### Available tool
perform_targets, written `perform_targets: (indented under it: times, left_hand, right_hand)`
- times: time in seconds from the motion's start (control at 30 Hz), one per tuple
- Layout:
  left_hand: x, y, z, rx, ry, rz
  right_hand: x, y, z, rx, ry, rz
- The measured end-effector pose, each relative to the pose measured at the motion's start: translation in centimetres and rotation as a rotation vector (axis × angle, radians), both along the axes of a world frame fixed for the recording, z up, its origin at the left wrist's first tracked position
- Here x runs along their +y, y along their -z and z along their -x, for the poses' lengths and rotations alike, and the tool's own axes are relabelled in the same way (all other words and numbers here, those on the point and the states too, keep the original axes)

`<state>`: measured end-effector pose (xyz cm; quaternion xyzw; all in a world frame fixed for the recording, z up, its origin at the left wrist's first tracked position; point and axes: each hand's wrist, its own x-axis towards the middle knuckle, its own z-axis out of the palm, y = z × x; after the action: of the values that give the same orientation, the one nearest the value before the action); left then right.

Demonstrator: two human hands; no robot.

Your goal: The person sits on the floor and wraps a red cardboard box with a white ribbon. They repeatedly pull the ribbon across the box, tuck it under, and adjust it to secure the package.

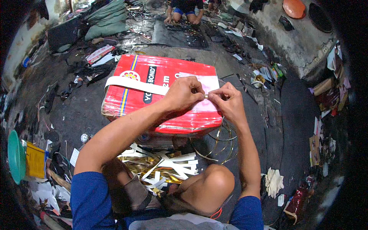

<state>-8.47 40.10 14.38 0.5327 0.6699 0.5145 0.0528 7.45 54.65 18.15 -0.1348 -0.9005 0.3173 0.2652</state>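
Over a red carton wrapped in clear plastic, my two hands meet fingertip to fingertip. My left hand and my right hand both pinch a short, narrow gold-coloured piece, its ends hidden by the fingers. Beneath them a pinkish-white sheet lies on the carton top. A white strip runs across the carton and curls at its left edge; its other end passes behind my left wrist. Thin gold-coloured strip loops hang by the carton's near right corner.
Cut white and gold strips are heaped between the carton and my bent legs. A green basin and a yellow container stand at left. Another person kneels at the far end. Scraps and a crumpled cream cloth lie at right.
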Motion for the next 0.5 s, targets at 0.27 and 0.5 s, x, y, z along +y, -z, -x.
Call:
perform_targets:
  times: [0.27,0.5]
  left_hand:
    - [0.7,-1.0,-0.2,-0.050,-0.032,0.057]
    - [1.1,-2.0,1.6,0.146,0.098,0.096]
  right_hand:
    - [1.1,3.2,1.6,0.121,0.007,0.579]
    - [1.5,3.8,1.2,0.171,0.081,0.366]
